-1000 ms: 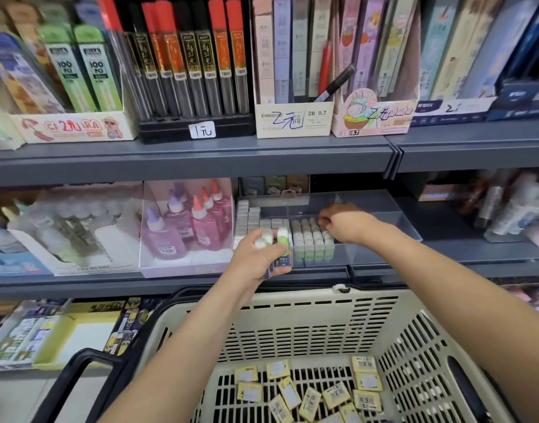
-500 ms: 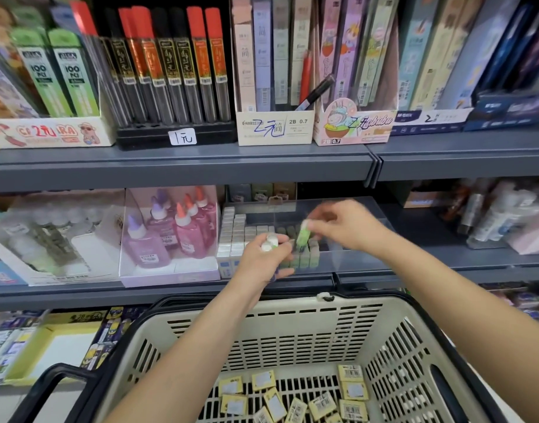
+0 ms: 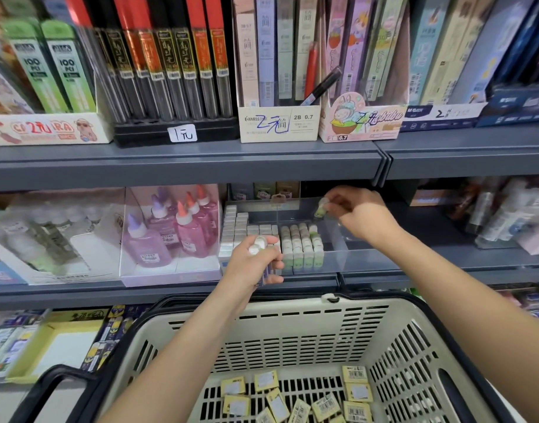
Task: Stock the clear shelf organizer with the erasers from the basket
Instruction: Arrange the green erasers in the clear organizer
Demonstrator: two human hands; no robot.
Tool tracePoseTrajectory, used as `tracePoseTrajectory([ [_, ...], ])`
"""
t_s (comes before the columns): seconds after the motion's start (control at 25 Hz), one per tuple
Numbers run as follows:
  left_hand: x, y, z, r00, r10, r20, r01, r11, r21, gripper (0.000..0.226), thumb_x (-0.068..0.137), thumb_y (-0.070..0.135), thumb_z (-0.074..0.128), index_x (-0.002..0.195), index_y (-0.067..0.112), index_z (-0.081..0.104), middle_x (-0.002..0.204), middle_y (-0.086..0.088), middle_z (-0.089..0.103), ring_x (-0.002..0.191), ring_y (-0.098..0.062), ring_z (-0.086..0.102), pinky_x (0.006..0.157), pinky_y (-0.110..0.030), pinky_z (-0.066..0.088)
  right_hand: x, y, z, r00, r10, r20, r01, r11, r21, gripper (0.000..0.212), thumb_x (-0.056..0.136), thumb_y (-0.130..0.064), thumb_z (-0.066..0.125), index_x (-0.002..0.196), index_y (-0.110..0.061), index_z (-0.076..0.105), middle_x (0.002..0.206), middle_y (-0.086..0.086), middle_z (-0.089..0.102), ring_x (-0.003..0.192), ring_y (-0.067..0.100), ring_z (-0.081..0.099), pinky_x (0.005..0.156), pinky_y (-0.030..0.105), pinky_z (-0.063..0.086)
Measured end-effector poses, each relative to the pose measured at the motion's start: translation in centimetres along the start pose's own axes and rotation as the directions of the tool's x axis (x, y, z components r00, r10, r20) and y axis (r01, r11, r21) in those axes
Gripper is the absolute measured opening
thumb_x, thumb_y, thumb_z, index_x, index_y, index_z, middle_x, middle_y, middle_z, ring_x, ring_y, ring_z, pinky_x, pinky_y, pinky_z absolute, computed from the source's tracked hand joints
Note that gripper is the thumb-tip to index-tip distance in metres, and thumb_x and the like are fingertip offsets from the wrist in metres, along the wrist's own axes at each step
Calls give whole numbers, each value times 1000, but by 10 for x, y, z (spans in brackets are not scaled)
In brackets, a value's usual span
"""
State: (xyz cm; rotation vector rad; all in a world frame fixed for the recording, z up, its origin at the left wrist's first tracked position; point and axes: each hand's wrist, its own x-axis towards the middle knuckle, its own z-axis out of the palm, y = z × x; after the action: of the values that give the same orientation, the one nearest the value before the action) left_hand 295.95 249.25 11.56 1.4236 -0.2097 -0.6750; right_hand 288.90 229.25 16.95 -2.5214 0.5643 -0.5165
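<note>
The right hand (image 3: 358,213) pinches one green-ended eraser (image 3: 321,209) at its fingertips, raised over the organizer (image 3: 363,261). Just below and left of that pinch stand the rows (image 3: 302,244) already filed, so I judge it is held high to clear them before dropping into the next free slot. The left hand (image 3: 253,265) is wrapped round a small bunch (image 3: 257,245) of spares, kept low beside the pinch as a ready supply. Its fingers hide the count. Blur smears the pinched eraser, which is perhaps upright. Under both wrists the basket (image 3: 292,328) holds yellow packets (image 3: 295,401), its near edge cut off.
</note>
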Motion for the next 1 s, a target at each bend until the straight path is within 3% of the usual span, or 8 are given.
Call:
tracePoseTrajectory([
  [0.2, -3, 0, 3, 1000, -2, 28, 3, 1000, -7, 15, 84, 0, 57, 88, 14, 62, 66, -3, 63, 56, -10, 61, 47, -26, 53, -4, -2, 14, 983, -11, 183, 41, 987, -158, 13, 90, -18, 55, 99, -18, 65, 94, -2, 68, 92, 19, 63, 77, 18, 42],
  [0.4, -5, 0, 3, 1000, 1, 31, 0, 1000, -19, 14, 84, 0, 57, 88, 13, 61, 66, -3, 62, 57, -11, 61, 47, -25, 52, 2, -7, 23, 957, 117, 266, -68, 980, -186, 16, 94, -20, 48, 105, -13, 58, 105, 9, 68, 94, 29, 63, 87, 36, 51],
  [0.56, -5, -1, 4, 999, -12, 30, 12, 1000, -13, 14, 84, 0, 57, 87, 14, 61, 61, 0, 63, 56, -11, 61, 47, -25, 52, 7, -10, 20, 924, 171, 343, -95, 969, -226, 13, 94, -16, 49, 102, -12, 59, 105, 8, 68, 92, 26, 64, 84, 37, 53],
  [0.72, -7, -2, 7, 999, -24, 41, 25, 1000, -16, 14, 84, 1, 57, 87, 14, 61, 60, 1, 63, 57, -11, 62, 47, -25, 52, 14, -18, 14, 911, 194, 364, -82, 950, -302, 24, 92, -28, 54, 100, -11, 68, 94, 4, 70, 90, 21, 64, 83, 28, 50],
  [0.88, -10, 1, 4, 999, -18, 37, 18, 1000, -19, 13, 85, 1, 57, 87, 14, 60, 63, -2, 63, 57, -12, 61, 47, -25, 51, 13, -19, 18, 917, 142, 373, -20, 950, -312, 25, 94, -17, 47, 114, -19, 63, 121, 3, 62, 106, 24, 59, 92, 29, 47],
  [1.0, -11, 3, 0, 1000, -15, 25, 16, 1000, -19, 13, 85, 1, 57, 88, 13, 60, 65, -3, 62, 57, -12, 61, 47, -25, 52, 11, -15, 19, 924, 107, 366, 17, 947, -321, 29, 93, -18, 43, 112, -17, 65, 124, 5, 62, 110, 27, 57, 97, 33, 45],
])
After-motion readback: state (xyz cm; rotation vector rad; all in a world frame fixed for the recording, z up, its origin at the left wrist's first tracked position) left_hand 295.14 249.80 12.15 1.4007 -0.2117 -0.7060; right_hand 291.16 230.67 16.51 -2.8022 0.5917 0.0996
